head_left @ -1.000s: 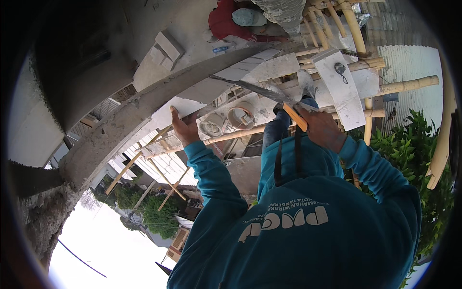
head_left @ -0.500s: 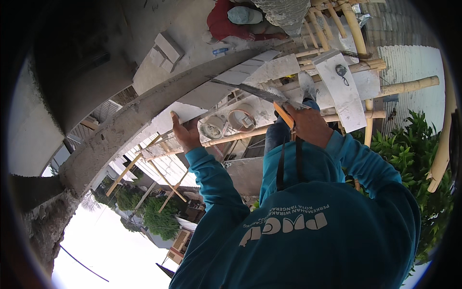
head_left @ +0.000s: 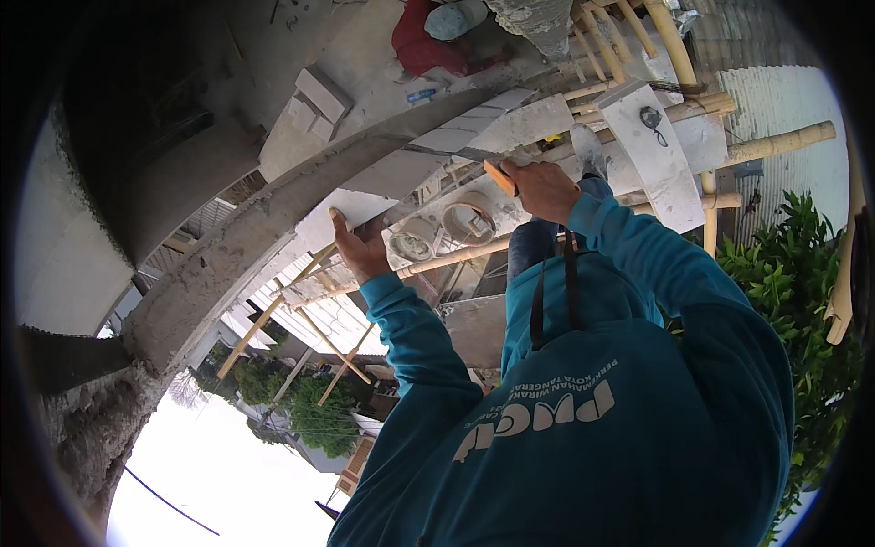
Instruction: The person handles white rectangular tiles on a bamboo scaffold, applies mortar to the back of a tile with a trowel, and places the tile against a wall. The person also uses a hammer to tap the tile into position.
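My right hand point(head_left: 545, 190) is wrapped around the orange handle point(head_left: 499, 178) of a handsaw. The saw's dark blade point(head_left: 470, 155) points left, over the row of pale blocks on the curved concrete ledge. My left hand point(head_left: 363, 248) grips the near end of a white lightweight block point(head_left: 339, 206), thumb on top and fingers underneath, partly hidden. Beside that block lies a greyer block point(head_left: 394, 173), where the saw's tip meets the row; the exact contact is too small to tell.
Two buckets, one round point(head_left: 412, 240) and one reddish-rimmed point(head_left: 468, 219), stand below on bamboo scaffolding point(head_left: 775, 144). A white plank-like block point(head_left: 649, 159) carries dark glasses point(head_left: 653, 120). A person in red point(head_left: 421, 41) crouches beyond the ledge point(head_left: 228, 228). Loose blocks point(head_left: 319, 96) lie nearby.
My right hand has pushed the saw forward and left, bringing the handle close to the blocks. My left hand keeps its grip on the white block. The other person's arm has drawn back.
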### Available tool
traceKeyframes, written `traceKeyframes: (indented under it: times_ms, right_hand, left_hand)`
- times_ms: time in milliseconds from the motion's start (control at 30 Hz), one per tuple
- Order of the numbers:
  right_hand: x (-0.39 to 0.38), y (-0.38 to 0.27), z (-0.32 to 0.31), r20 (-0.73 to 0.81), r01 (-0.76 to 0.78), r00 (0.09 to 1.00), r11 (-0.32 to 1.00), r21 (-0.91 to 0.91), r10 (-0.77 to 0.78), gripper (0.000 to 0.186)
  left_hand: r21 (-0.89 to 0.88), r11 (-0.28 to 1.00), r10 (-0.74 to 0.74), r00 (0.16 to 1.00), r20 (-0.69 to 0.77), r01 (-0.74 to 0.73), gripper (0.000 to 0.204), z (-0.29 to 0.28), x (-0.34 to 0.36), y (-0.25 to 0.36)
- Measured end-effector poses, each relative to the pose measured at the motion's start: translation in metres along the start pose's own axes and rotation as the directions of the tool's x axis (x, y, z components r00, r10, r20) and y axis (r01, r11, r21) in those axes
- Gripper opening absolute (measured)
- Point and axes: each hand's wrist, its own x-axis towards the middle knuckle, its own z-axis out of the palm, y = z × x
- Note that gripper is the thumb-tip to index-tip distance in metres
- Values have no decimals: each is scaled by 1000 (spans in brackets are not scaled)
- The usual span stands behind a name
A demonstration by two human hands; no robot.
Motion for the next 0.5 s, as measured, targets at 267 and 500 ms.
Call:
traceKeyframes:
  times_ms: [267, 500]
  right_hand:
    - [-61, 3, -47, 223, -168, 963, 984, 62, 151, 42]
    - [42, 11, -2, -35, 51, 998, 997, -65, -53, 46]
  left_hand:
    - [-6, 1000, 13, 1000, 19, -13, 56, -9, -6, -1]
    - [13, 1000, -5, 999, 42, 4, 58, 4, 0, 2]
